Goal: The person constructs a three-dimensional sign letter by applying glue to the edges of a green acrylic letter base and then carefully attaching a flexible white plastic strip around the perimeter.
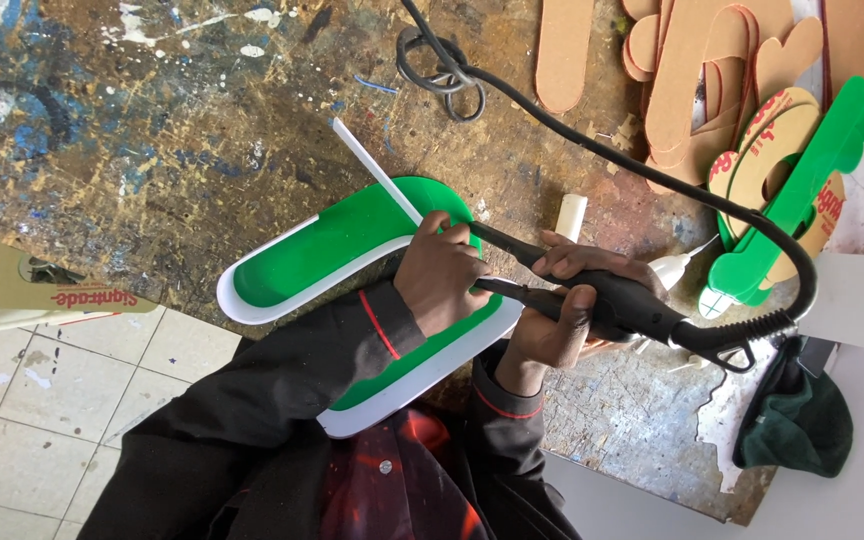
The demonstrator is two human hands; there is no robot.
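Working a green-and-white curved letter shape on a paint-spattered workbench.
Left hand presses fingers curled onto it; right hand grips a corded black tool. Pale tiled floor lies beside the bench.

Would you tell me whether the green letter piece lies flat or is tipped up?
Flat: the green letter piece rests on the workbench.

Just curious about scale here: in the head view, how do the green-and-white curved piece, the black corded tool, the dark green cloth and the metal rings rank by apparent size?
1. Green-and-white curved piece, partly hidden by the left hand
2. Black corded tool, in the right hand, cord excluded
3. Dark green cloth
4. Metal rings
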